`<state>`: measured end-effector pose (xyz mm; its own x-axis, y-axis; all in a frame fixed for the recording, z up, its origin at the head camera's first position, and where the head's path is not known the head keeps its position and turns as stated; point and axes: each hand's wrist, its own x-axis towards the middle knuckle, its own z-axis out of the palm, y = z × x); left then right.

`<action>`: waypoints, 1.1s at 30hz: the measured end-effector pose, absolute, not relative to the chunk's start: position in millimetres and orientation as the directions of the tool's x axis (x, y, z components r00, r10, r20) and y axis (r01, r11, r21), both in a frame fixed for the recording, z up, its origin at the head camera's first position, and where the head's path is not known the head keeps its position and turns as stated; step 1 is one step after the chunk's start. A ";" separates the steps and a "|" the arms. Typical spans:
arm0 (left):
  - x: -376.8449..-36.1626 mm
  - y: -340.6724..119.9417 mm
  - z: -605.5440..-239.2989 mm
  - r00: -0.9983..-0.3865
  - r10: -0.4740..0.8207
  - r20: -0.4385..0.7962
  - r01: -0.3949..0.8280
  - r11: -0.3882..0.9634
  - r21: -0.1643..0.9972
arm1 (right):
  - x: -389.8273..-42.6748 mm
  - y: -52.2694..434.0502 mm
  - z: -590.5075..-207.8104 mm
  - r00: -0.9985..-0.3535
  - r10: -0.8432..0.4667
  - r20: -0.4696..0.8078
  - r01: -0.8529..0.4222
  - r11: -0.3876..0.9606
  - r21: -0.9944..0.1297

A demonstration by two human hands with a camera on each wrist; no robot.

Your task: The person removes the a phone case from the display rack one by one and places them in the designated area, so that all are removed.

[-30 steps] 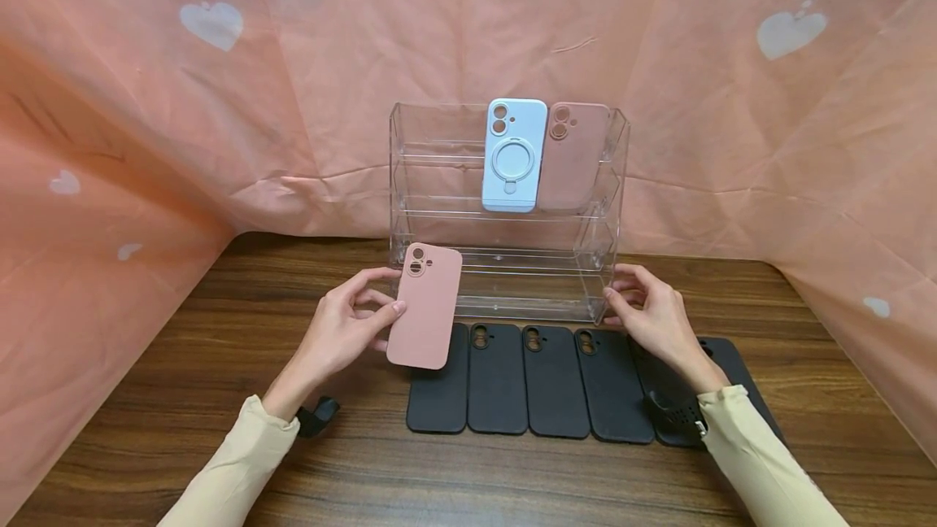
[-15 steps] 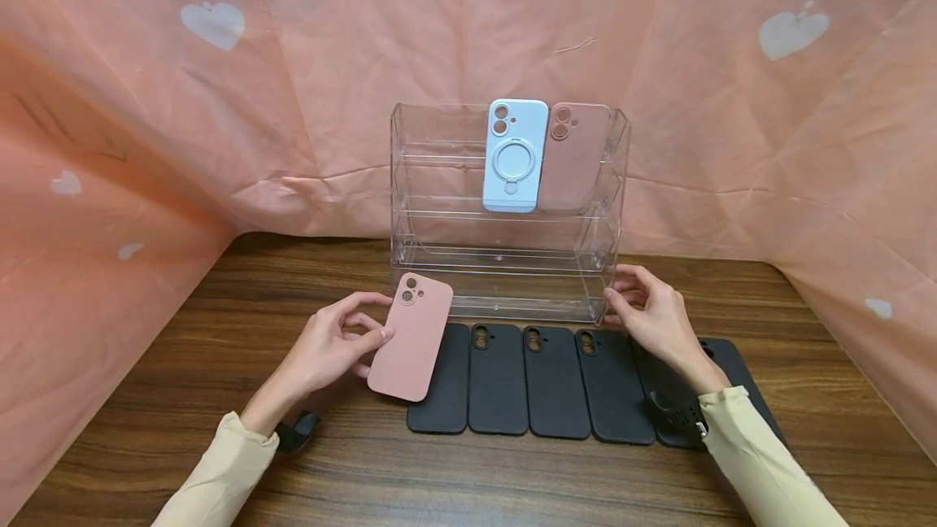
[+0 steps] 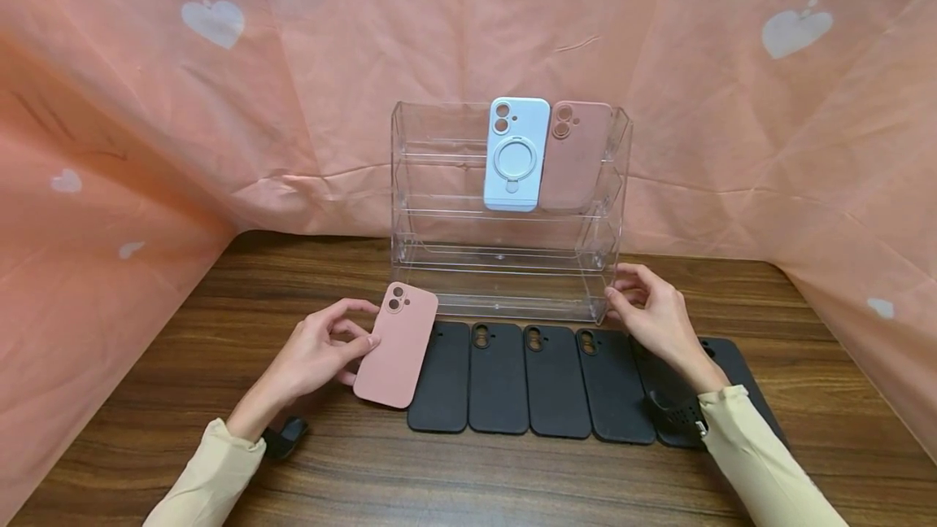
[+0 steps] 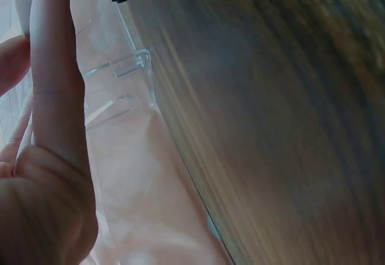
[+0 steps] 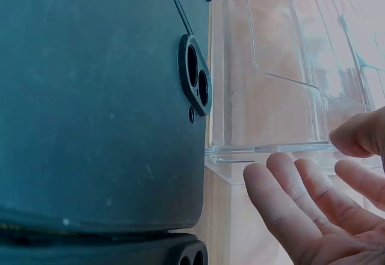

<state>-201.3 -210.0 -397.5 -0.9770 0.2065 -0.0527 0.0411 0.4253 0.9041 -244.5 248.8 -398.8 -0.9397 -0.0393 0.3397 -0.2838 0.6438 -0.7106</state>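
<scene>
My left hand pinches a pink phone case by its left edge, thumb on top. The case is tilted, low over the wooden table, beside the leftmost of several black cases lying in a row. I cannot tell whether it touches the table. My right hand rests with relaxed fingers at the lower right corner of a clear acrylic rack; in the right wrist view the thumb touches the rack's edge. A light blue case with a ring and another pink case stand on an upper shelf.
Peach cloth with white hearts hangs behind and at both sides of the table. The black cases run under my right wrist to the far right. Black wrist straps show at both cuffs. Bare wood lies at the left and along the front edge.
My left hand has lowered the pink case down and to the left, from in front of the rack's bottom shelf to beside the black row. The right hand has stayed at the rack corner.
</scene>
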 end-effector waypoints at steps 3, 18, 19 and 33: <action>-200.9 -210.9 -396.1 -0.975 0.213 -0.060 0.036 0.419 0.907 | -243.6 249.4 -397.5 -0.936 -0.042 0.349 -0.288 0.661 -0.693; -196.6 -221.9 -395.0 -0.961 0.270 -0.065 0.039 0.361 0.932 | -244.6 250.9 -396.1 -0.939 -0.051 0.341 -0.283 0.680 -0.677; -195.9 -224.4 -394.7 -0.958 0.279 -0.071 0.036 0.360 0.932 | -244.5 250.9 -395.8 -0.940 -0.052 0.338 -0.281 0.679 -0.678; -189.0 -250.9 -400.1 -0.937 0.325 -0.129 0.016 0.407 0.913 | -245.0 250.3 -393.8 -0.952 -0.066 0.299 -0.265 0.663 -0.700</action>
<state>-189.0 -250.9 -400.1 -0.9370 0.3249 -0.1285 0.0159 0.4072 0.9132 -245.0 250.3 -393.8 -0.9521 -0.0657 0.2987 -0.2653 0.6630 -0.7000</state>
